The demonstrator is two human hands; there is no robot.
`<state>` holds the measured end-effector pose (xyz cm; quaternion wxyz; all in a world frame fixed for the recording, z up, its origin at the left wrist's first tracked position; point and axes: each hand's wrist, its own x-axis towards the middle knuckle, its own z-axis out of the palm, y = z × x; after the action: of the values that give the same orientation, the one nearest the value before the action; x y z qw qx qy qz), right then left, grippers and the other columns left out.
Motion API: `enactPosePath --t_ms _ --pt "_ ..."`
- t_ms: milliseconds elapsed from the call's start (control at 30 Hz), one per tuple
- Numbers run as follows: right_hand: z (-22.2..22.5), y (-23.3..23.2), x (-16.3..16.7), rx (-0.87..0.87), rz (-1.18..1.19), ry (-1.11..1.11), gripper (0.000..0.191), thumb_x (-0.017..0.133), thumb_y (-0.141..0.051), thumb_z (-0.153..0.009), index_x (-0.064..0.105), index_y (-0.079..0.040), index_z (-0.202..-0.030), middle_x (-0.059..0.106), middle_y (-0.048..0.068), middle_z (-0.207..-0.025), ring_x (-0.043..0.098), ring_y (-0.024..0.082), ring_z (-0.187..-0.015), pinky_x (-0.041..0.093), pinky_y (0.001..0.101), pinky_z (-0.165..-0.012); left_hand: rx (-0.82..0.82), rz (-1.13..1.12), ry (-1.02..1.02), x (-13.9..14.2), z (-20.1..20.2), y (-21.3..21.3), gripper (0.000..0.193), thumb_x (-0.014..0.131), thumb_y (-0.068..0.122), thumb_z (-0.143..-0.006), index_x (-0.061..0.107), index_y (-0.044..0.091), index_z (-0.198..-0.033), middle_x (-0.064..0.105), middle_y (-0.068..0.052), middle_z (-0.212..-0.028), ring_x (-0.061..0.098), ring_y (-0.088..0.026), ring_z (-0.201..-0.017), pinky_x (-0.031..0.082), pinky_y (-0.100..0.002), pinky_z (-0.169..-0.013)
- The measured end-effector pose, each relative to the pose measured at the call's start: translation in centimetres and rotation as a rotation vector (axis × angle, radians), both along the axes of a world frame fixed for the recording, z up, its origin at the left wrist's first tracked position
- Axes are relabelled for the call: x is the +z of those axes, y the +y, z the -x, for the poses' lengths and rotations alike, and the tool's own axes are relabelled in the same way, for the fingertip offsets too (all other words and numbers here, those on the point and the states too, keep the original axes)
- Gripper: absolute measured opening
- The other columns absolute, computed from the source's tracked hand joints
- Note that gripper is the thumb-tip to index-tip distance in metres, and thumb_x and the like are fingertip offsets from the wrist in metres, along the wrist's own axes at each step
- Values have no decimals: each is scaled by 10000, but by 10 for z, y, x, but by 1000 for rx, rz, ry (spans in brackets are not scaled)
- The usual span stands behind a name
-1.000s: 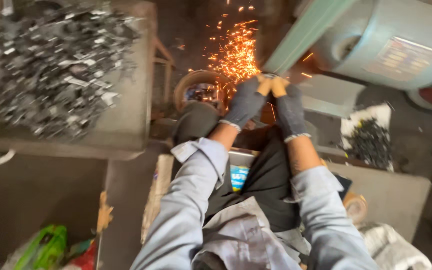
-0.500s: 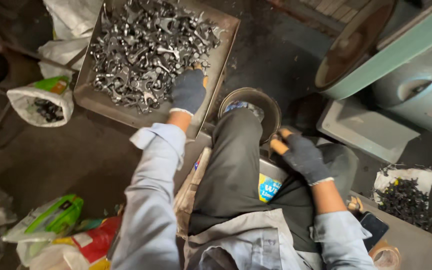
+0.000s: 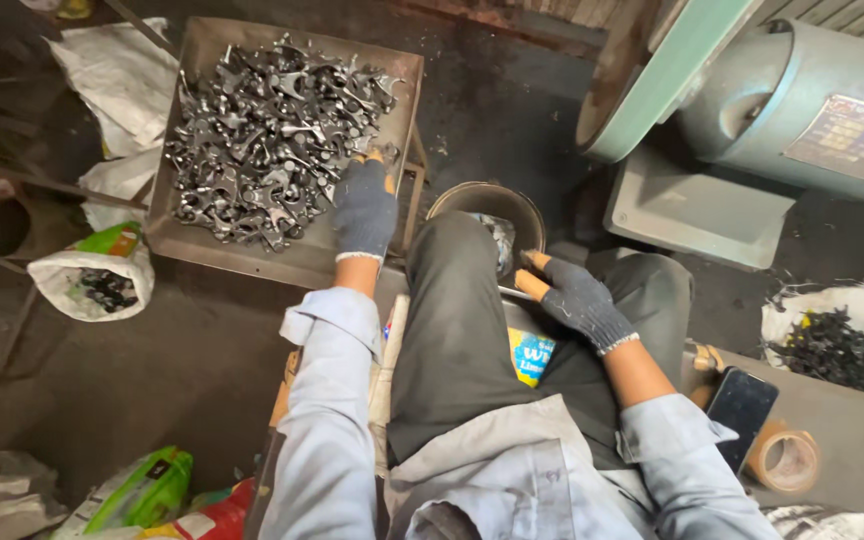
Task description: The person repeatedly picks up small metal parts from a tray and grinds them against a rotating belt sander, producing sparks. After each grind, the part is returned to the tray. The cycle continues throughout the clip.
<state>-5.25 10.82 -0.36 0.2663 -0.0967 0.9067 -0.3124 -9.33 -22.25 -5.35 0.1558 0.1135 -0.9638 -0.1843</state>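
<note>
A shallow metal tray [image 3: 287, 262] holds a heap of several small grey metal parts [image 3: 262, 140] at the upper left. My left hand [image 3: 364, 205], in a dark knit glove with orange fingertips, lies palm down on the near right edge of that heap; its fingers are hidden among the parts. My right hand [image 3: 574, 297], in the same kind of glove, hovers over my right thigh with fingers spread and nothing in it. It is just right of a round metal bowl [image 3: 454, 201] on the floor in front of my knees.
A grinding machine with a green wheel guard [image 3: 652, 80] and grey motor housing [image 3: 812, 90] stands at the upper right. A white sack of dark parts [image 3: 832, 345], a phone [image 3: 742, 405] and a tape roll [image 3: 785, 460] lie right. Bags [image 3: 102, 285] lie left.
A second ago both hands were pressed at the grinder with sparks flying. Since then my left hand has swung to the tray and my right hand has dropped beside the bowl.
</note>
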Motion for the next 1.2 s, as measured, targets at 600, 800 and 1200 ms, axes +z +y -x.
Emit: enactPosePath --t_ms 600,800,1200 --pt "7 -8 2 215 -33 87 566 638 -538 -904 642 -184 -1346 682 256 -1149 637 391 -1138 500 467 -952 19 -232 -350 21 17 -24 340 550 282 -994 610 101 -1275 675 -257 -1140 636 -477 -1042 500 -562 -842" --pt "16 3 -8 -70 803 -218 545 673 -291 -937 521 -43 -1398 685 79 -1264 643 170 -1159 500 323 -992 -428 -791 29 39 -44 88 470 735 189 -958 578 1 -1359 748 -130 -1083 723 -229 -1018 554 -354 -930" --pt "15 65 -21 -558 973 -204 447 629 -275 -1035 638 10 -1380 692 50 -1134 581 119 -962 486 278 -819 -352 -1398 -543 25 -30 224 313 624 274 -1016 699 12 -1169 724 -31 -904 648 -96 -731 532 -260 -658"
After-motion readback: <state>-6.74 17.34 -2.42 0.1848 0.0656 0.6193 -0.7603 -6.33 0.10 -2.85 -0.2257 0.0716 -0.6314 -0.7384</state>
